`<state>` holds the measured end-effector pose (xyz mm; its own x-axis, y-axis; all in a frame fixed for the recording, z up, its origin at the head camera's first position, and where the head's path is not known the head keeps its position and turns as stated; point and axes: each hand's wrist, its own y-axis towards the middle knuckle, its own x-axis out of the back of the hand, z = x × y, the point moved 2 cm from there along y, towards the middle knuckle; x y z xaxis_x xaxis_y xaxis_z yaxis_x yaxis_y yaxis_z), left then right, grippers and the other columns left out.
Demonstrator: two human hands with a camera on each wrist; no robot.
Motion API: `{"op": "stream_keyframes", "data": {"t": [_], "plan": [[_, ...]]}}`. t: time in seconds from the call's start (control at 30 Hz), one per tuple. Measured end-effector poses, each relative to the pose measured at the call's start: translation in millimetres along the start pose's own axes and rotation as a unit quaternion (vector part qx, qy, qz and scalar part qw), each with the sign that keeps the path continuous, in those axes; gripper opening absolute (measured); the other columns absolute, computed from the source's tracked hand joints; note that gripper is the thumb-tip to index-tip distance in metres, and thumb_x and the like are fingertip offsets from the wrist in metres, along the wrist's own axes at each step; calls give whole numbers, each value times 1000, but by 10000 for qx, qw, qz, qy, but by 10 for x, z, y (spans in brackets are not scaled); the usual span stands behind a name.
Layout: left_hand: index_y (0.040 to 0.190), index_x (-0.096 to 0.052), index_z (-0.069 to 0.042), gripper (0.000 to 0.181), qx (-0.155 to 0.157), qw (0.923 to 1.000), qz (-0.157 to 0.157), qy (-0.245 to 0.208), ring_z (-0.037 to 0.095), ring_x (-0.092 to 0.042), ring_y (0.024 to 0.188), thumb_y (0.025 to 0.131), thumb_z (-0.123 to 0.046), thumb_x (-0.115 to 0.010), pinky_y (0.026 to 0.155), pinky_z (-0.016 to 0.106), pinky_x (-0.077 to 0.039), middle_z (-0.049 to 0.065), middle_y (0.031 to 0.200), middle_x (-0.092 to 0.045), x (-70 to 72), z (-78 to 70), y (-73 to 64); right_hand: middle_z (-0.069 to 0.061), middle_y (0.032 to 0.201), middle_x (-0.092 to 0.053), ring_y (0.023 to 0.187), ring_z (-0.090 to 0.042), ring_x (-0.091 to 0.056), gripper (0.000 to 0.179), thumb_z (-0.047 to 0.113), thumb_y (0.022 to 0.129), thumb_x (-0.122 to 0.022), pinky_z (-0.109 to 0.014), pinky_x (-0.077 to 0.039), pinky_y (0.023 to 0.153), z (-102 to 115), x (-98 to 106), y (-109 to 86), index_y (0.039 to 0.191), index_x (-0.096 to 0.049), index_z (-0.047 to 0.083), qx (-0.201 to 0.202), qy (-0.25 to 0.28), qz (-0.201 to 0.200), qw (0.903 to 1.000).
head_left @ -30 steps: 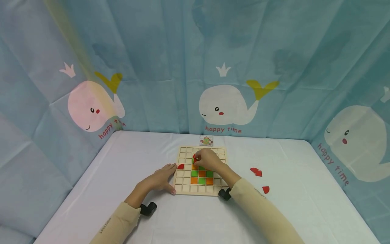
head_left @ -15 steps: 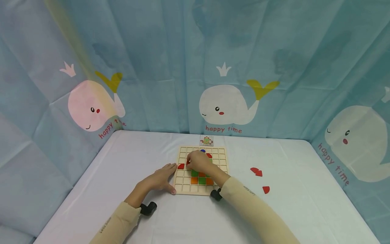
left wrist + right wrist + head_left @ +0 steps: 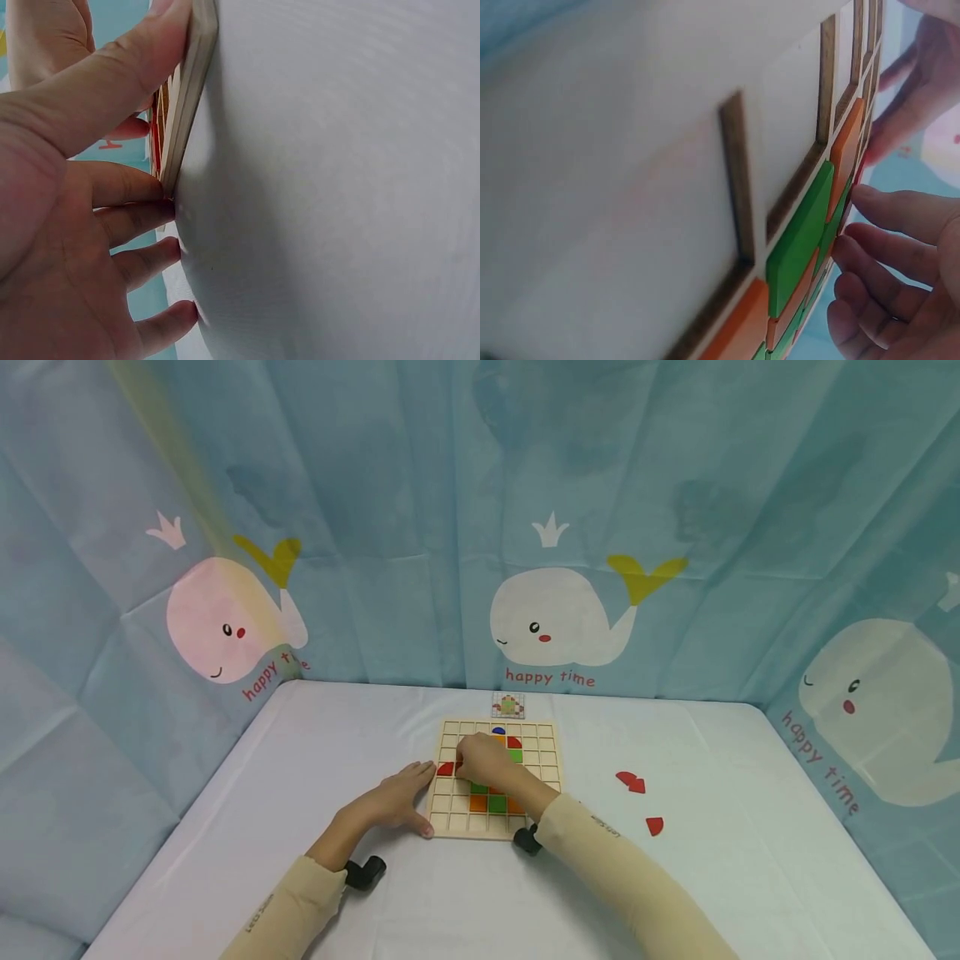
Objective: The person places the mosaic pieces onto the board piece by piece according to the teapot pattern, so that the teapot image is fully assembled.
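My right hand (image 3: 489,763) is over the left part of a wooden grid board (image 3: 448,823), its thumb and forefinger pinching a red quarter-circle tile (image 3: 845,216) down at the board. Just left of it, another red quarter-circle tile (image 3: 446,769) lies in a cell at the board's edge. Green square tiles (image 3: 802,244) and orange square tiles (image 3: 478,804) fill cells in the middle, partly hidden by the right hand. My left hand (image 3: 390,797) rests with extended fingers along the board's left edge, thumb at the near corner. A blue rounded tile (image 3: 498,731) shows at the top.
Several loose red tiles (image 3: 655,826) lie on the white tabletop (image 3: 735,877) to the right of the board. Behind the board is a small pattern card (image 3: 508,705). A blue whale-print curtain (image 3: 420,610) hangs around the table's back and sides.
My right hand has moved left and slightly nearer across the board with the red tile, uncovering the blue tile and a red tile at the top. The left hand stays put.
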<state>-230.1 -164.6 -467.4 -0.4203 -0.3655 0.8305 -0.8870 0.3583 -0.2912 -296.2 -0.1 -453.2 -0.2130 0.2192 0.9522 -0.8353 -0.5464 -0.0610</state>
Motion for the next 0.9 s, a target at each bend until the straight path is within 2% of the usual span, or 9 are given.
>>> {"op": "stream_keyframes", "data": {"t": [0.1,0.27,0.43,0.6,0.8,0.9], "plan": [[152,-29,-1,108,27,10000,16,9,39,-18,150,68,-32,-88,116,64,-21,17,161,-25,-12,3,5,0,79,-70,67,-10,-55,11,20,84,-75,-22,-48,59,-7,-5,-14,85,-74,9,-7,78,-38,10000],[152,-29,0,108,54,10000,30,68,40,-18,150,68,-33,-88,117,63,-21,18,160,-25,-16,-2,7,-6,98,-75,83,-18,-68,18,19,87,-72,-29,-57,72,-33,88,-100,99,-75,5,-8,280,-29,9996],[152,-29,-1,108,107,9999,32,99,39,-18,150,68,-32,-88,117,62,-21,17,161,-25,-17,2,6,-10,103,-75,87,-22,-70,20,15,87,-70,-36,-59,79,-140,204,-203,102,-76,3,165,649,-203,9976],[152,-30,0,109,120,9999,-11,86,38,-18,150,66,-32,-89,117,64,-21,16,161,-26,-25,6,12,-9,97,-75,83,-20,-68,19,14,87,-70,-36,-57,77,-313,327,-305,100,-75,2,223,729,-408,9963],[151,-30,0,110,118,9998,-39,122,38,-19,150,65,-33,-89,117,64,-21,16,161,-26,-32,8,17,-6,91,-71,83,-18,-60,22,18,86,-73,-35,-55,81,-556,476,-464,101,-75,2,-235,673,-532,9960],[151,-30,0,110,127,9999,-33,90,38,-18,150,64,-32,-90,117,64,-21,16,161,-26,-35,7,16,-5,89,-70,81,-17,-58,22,19,86,-73,-34,-53,78,-708,525,-557,102,-75,3,-417,587,-514,9961]]}}
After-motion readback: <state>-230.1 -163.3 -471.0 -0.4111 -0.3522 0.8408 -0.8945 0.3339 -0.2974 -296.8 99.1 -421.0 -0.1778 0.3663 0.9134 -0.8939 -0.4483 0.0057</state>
